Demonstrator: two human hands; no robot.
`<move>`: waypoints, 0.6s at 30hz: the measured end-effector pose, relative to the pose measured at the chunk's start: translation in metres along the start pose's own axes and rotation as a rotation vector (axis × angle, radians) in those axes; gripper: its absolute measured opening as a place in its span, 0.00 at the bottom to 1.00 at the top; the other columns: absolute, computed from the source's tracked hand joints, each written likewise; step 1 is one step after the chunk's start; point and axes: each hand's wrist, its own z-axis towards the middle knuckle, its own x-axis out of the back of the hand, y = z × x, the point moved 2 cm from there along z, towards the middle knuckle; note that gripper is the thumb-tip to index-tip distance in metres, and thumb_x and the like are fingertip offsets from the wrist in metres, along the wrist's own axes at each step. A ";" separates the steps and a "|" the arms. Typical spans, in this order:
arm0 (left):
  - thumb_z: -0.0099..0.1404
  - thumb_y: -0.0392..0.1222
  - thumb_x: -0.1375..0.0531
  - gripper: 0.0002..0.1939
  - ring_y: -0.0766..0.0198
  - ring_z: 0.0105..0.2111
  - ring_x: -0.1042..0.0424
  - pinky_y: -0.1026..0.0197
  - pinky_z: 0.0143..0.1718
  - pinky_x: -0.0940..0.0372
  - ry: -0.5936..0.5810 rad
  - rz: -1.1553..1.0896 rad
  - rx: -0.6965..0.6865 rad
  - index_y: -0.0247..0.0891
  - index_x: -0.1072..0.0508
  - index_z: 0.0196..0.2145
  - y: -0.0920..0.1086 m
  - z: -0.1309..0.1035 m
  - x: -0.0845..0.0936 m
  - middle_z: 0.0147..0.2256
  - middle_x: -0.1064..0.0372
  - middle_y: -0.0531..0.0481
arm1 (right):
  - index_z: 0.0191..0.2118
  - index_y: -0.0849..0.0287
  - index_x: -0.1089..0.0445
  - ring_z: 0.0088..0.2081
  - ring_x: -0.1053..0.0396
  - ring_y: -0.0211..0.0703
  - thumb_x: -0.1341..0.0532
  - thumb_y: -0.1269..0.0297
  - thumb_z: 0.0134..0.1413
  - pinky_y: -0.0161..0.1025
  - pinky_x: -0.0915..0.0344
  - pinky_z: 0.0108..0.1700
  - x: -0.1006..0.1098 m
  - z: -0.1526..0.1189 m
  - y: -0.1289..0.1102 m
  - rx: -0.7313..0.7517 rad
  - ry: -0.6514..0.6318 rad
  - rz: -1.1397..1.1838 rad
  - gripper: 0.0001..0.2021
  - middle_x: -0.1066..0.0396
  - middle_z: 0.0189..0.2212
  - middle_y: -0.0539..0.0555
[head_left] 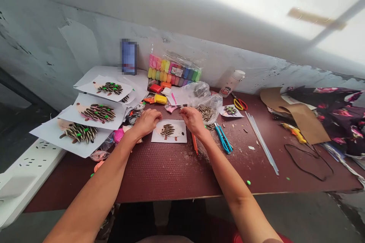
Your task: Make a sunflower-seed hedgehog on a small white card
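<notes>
A white card [181, 126] lies on the dark red table [171, 174], bearing a pale hedgehog shape partly covered with striped seeds [167, 130]. At the card's upper left corner is my left hand [148, 121], its fingers curled together; what they hold, if anything, is hidden. My right hand [192, 120] is pinched at the upper right corner, and anything between its fingertips is too small to make out. Just beyond the right hand, an open plastic bag [215, 101] holds more seeds [205, 113].
Finished-looking hedgehog cards [95, 113] are stacked at left beside a white power strip [31, 174]. Coloured clay packs [173, 72] lean on the wall. Rightward are a blue cutter [223, 139], scissors [240, 103], a bottle [232, 82], glue sticks [262, 144] and a yellow glue gun [296, 133].
</notes>
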 end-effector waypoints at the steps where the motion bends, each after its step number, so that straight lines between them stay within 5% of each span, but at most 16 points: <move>1: 0.65 0.34 0.45 0.11 0.53 0.41 0.30 0.53 0.45 0.36 0.000 0.001 -0.002 0.41 0.22 0.35 0.000 0.000 0.000 0.37 0.25 0.46 | 0.43 0.57 0.21 0.41 0.29 0.45 0.41 0.70 0.66 0.37 0.38 0.46 0.000 -0.005 0.000 0.013 0.003 0.062 0.10 0.22 0.39 0.55; 6: 0.64 0.34 0.46 0.12 0.53 0.41 0.31 0.52 0.45 0.36 0.012 0.004 -0.013 0.42 0.22 0.35 -0.001 -0.001 0.000 0.37 0.25 0.46 | 0.41 0.56 0.18 0.35 0.28 0.40 0.38 0.73 0.61 0.35 0.36 0.43 -0.007 -0.019 0.000 -0.015 -0.032 0.247 0.11 0.21 0.35 0.52; 18: 0.65 0.34 0.46 0.12 0.54 0.40 0.31 0.52 0.45 0.36 0.004 -0.011 -0.004 0.42 0.23 0.34 0.000 -0.002 0.001 0.36 0.25 0.46 | 0.43 0.57 0.18 0.38 0.30 0.41 0.38 0.74 0.63 0.35 0.39 0.43 -0.018 -0.020 -0.009 0.028 -0.119 0.138 0.11 0.25 0.35 0.53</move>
